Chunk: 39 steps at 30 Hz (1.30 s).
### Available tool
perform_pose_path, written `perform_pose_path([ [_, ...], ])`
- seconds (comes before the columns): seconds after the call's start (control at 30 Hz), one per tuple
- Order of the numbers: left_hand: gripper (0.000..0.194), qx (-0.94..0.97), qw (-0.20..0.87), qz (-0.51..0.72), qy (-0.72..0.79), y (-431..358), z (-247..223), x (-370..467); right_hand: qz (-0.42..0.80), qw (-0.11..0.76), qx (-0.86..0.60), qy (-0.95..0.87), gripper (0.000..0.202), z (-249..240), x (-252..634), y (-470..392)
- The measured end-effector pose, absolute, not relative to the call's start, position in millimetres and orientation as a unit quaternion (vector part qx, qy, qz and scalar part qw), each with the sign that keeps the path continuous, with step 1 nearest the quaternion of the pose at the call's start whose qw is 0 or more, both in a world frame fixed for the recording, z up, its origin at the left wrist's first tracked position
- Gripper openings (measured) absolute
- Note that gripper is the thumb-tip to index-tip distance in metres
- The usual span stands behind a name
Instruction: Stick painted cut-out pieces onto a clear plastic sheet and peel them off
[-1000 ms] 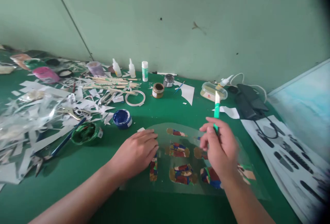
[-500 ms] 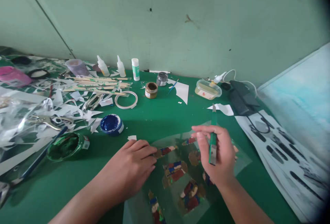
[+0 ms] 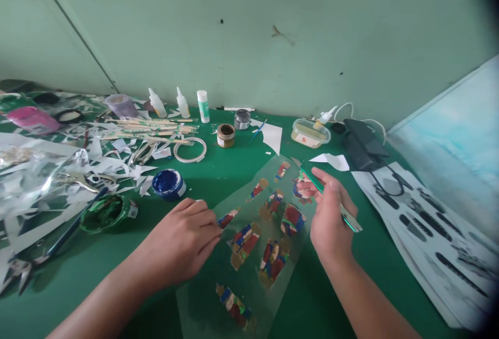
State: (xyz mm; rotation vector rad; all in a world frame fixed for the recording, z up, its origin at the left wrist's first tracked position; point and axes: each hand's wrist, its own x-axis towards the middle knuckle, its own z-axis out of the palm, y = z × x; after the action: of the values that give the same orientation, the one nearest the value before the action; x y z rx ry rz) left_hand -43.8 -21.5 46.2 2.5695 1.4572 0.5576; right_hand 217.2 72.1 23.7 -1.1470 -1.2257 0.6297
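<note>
A translucent sheet [image 3: 206,297] lies slanted on the green table, with several painted pieces on it in brown, blue, red and green. My left hand [image 3: 187,237] is at its left edge, fingers curled and closed on the sheet beside a narrow painted piece [image 3: 228,218]; the fingertips are partly hidden. In my right hand [image 3: 331,214] is a green craft knife [image 3: 316,182], its blade pointing up and left. That hand hovers at the sheet's right edge, beside a painted piece [image 3: 302,189] partly covered by its fingers.
Open pots of blue [image 3: 168,185], green [image 3: 107,213] and brown paint [image 3: 226,136] stand left of and beyond the sheet. Paper scraps [image 3: 93,157], wooden sticks [image 3: 152,127] and pliers [image 3: 19,271] clutter the left. A printed paper [image 3: 421,224] and a black device [image 3: 364,144] lie right.
The sheet has turned, its far end now reaching further back. My left hand has shifted slightly left. The knife in my right hand has tipped from upright to slanting left.
</note>
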Motion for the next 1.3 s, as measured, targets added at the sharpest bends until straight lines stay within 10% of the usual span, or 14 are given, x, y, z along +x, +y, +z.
perform_pose_path([
  [0.8,0.026,0.866,0.108,0.120,0.472,-28.8,48.6,-38.7,0.467,0.555,-0.394,-0.564,0.025,45.5,227.0,71.2],
  [1.07,0.034,0.871,0.120,0.159,0.450,-26.0,37.4,-31.5,0.647,0.337,-0.273,-0.627,0.009,40.7,246.4,50.0],
  [1.3,0.031,0.849,0.097,0.164,0.493,-28.6,36.2,-23.9,0.472,0.305,-0.286,-0.776,0.008,28.7,233.7,33.3],
])
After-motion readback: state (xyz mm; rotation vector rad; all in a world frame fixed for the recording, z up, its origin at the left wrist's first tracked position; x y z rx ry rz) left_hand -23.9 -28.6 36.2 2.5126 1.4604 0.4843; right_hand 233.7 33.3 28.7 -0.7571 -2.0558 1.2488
